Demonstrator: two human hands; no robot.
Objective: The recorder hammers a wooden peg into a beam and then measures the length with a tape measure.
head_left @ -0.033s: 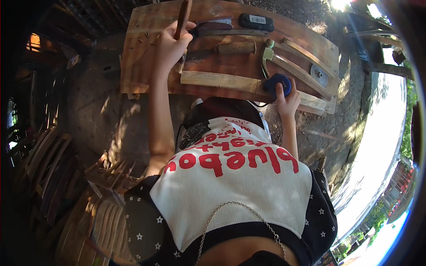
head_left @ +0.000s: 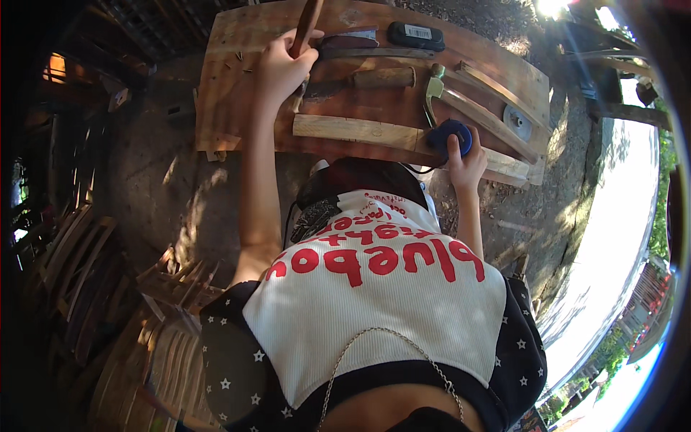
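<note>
My left hand [head_left: 282,70] is closed round a brown wooden handle [head_left: 308,25] that sticks up past the far edge of the table. What its lower end carries is mostly hidden; a pale tip shows below my fingers. On the near side, my right hand [head_left: 466,162] grips a round blue case, which looks like a tape measure [head_left: 448,138], with a black cord hanging from it. It rests on a pale wooden strip [head_left: 353,130] along the table's near edge. Just beyond it lies a claw hammer [head_left: 434,88] with a yellowish-green head.
On the reddish wooden table [head_left: 227,93] lie a wooden-handled tool with a dark blade [head_left: 381,78], a black case [head_left: 415,34], more wooden strips [head_left: 504,90] and a grey disc [head_left: 517,124]. A slatted wooden bench [head_left: 173,367] stands at the lower left.
My left hand has shifted slightly nearer and to the right, and the wooden handle leans more to the right. My right hand and the blue case have stayed put.
</note>
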